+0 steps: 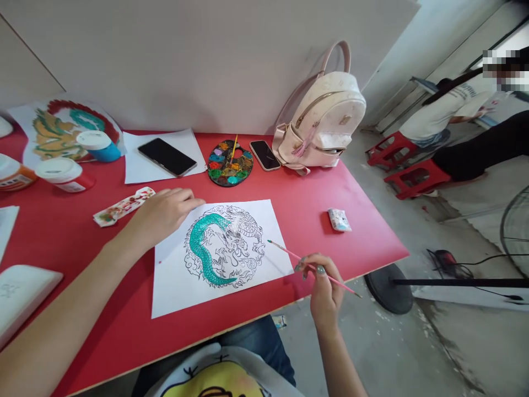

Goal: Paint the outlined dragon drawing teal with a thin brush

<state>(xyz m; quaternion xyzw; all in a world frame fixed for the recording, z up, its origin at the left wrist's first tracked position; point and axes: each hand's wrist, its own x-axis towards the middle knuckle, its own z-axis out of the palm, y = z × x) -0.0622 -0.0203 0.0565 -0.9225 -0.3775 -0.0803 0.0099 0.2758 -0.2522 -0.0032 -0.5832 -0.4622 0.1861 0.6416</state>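
A sheet of white paper (pixel 173 292) lies on the red table, bearing a round line drawing of a dragon (pixel 223 248) whose long curved body is partly painted teal. My left hand (pixel 165 212) rests at the sheet's upper left corner, palm down, its fingers stretched out with nothing in them. In my right hand (pixel 324 284), right of the paper near the table's front edge, is a thin pink paintbrush (pixel 289 253). Its teal-tinted tip points left, over the sheet's right side; whether it touches the paper I cannot tell. Beyond the sheet lies a paint palette (pixel 223 179) with a yellow-handled brush (pixel 235 149) on it.
Two phones (pixel 167 156) (pixel 264 155) and a pale backpack (pixel 326 121) are along the wall. Paint jars (pixel 61 173), a painted picture (pixel 53 132) and a stained tissue (pixel 124 208) lie left. A small packet (pixel 339 219) sits right. Two people sit on red stools (pixel 417 179).
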